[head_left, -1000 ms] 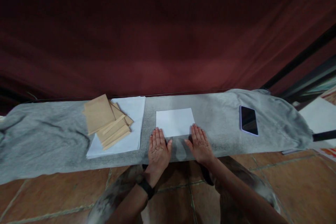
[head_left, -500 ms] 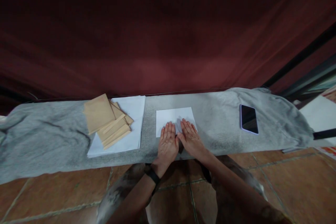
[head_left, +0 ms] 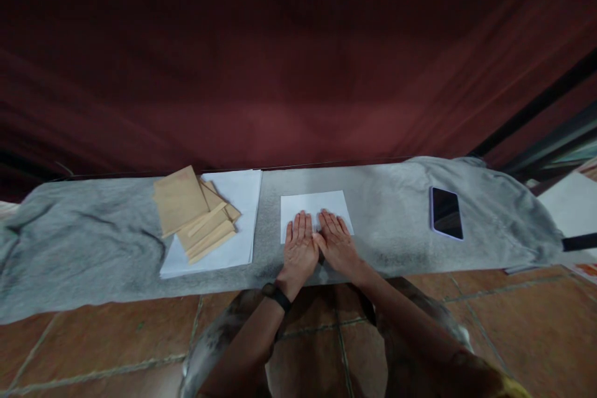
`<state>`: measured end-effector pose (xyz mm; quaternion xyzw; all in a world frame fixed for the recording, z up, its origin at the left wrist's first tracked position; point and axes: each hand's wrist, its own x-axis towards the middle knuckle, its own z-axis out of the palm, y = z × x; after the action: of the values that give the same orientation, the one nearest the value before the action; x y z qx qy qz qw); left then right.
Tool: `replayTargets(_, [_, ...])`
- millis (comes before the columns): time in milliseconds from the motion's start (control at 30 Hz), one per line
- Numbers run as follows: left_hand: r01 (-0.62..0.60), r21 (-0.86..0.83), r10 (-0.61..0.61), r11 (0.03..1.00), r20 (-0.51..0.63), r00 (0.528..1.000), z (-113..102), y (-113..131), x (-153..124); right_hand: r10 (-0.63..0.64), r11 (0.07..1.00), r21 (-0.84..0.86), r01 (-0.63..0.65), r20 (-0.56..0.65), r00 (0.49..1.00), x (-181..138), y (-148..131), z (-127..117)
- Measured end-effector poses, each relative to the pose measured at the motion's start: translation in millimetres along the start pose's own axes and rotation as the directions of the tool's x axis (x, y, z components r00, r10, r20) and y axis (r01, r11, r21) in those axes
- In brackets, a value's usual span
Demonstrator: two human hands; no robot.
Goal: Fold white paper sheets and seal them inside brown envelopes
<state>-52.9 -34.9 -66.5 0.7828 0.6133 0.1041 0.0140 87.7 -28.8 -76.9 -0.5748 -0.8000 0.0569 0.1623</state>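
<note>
A folded white sheet of paper [head_left: 312, 204] lies on a grey cloth [head_left: 93, 242] that covers a long low bench. My left hand [head_left: 299, 250] and my right hand [head_left: 337, 242] rest flat side by side on the near half of that sheet, fingers stretched out and together, thumbs touching. A black band is on my left wrist. Neither hand holds anything.
To the left, several tan envelopes [head_left: 193, 214] lie fanned on a stack of white paper [head_left: 237, 196]. A phone [head_left: 446, 212] with a dark screen lies on the cloth at the right. A dark red curtain hangs behind the bench. Tiled floor and my knees are below.
My hands moved from the sheet's near corners inward and forward onto the paper, and now lie together at its middle. Between the last two frames they barely shifted.
</note>
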Motion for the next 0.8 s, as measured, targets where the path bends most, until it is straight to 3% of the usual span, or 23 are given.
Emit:
replayTargets(500, [0.124,-0.018,-0.125,0.992,-0.088,0.988,2,-9,3,0.061,0.996,-0.058,-0.069,-0.119,0.991,-5,16,0])
replayTargets(800, [0.248,-0.021,-0.249,0.968,-0.068,0.966,-1,-12,8,0.06,0.984,-0.151,-0.091,-0.195,0.979,-6,27,2])
